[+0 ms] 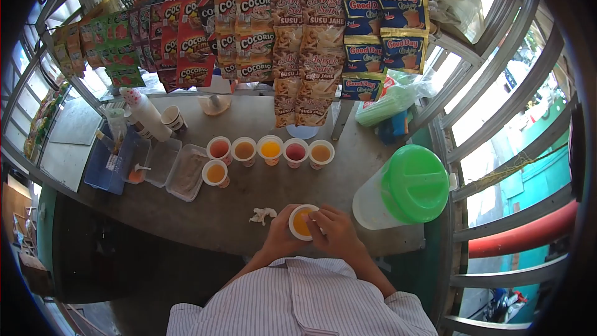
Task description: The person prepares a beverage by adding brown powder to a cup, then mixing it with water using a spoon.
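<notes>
Near the front edge of the counter, my left hand (281,234) is wrapped round a white paper cup (303,222) of orange drink. My right hand (333,229) is closed at the cup's right rim, its fingers pinched over the opening; what they hold, if anything, is too small to make out. A crumpled white tissue (263,214) lies just left of the cup. Beyond my hands stands a row of filled cups, among them a yellow-orange one (271,149) and a dark red one (295,153). Another orange cup (216,174) stands in front of the row's left end.
A large jug with a green lid (415,183) stands on the right. At the left are a tray of brown powder (188,174), a blue basket (107,165) and stacked cups (147,115). Drink sachets (254,37) hang across the back, beside a green plastic bag (388,101).
</notes>
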A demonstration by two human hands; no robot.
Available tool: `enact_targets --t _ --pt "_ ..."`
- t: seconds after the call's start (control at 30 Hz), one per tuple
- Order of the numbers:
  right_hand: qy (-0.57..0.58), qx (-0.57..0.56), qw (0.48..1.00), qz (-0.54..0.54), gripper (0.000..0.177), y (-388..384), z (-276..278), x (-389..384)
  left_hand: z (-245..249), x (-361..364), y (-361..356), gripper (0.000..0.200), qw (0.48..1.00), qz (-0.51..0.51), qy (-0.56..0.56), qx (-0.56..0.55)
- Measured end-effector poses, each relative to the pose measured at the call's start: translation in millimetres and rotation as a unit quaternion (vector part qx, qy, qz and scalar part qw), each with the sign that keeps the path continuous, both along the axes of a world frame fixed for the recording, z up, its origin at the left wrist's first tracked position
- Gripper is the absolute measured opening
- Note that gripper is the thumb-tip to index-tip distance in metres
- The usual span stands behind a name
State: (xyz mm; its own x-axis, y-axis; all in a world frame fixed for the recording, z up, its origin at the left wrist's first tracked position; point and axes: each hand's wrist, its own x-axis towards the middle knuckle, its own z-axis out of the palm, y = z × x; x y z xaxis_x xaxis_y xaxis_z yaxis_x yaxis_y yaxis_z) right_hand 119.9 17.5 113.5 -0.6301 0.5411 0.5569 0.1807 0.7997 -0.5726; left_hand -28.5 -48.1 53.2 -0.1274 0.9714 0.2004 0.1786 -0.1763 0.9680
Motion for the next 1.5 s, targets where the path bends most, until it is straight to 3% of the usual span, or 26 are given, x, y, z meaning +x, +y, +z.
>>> enact_targets --t 0.13,0.33,0.57,0.73,0.93,1.23,1.33,1.5 --pt "0.057 -0.010 0.998 0.013 0.009 0.1 -4.4 -5.3 2.8 1.5 -1.5 0.060 1.000 -0.003 -0.003 -0.002" --pt "0.004 0.002 1.000 -0.016 0.010 1.7 5.2 1.5 7.9 0.4 -1.5 0.059 1.000 -0.002 0.006 -0.006" --pt "0.051 -0.022 0.998 0.016 0.009 0.5 -0.6 -3.6 4.5 1.6 -1.0 0.061 1.000 -0.008 -0.006 0.002" --pt "-0.009 -0.015 1.000 -0.007 0.010 3.1 4.9 0.9 3.9 2.3 -0.5 0.060 1.000 0.012 -0.003 -0.002" --pt "0.049 -0.024 0.998 0.027 0.010 2.3 -2.2 -2.2 2.9 4.3 0.0 0.060 1.000 -0.002 -0.013 -0.004" --pt "-0.006 -0.036 0.999 -0.005 0.008 0.4 7.3 3.0 5.1 4.1 0.2 0.060 1.000 0.010 -0.003 -0.005" --pt "0.058 -0.011 0.998 0.029 0.009 1.1 -3.7 -2.4 1.4 4.1 0.2 0.060 1.000 0.008 -0.003 -0.002" --pt "0.027 0.001 1.000 -0.010 0.009 0.8 3.4 -0.6 0.6 5.0 0.5 0.061 1.000 0.016 -0.003 -0.007"
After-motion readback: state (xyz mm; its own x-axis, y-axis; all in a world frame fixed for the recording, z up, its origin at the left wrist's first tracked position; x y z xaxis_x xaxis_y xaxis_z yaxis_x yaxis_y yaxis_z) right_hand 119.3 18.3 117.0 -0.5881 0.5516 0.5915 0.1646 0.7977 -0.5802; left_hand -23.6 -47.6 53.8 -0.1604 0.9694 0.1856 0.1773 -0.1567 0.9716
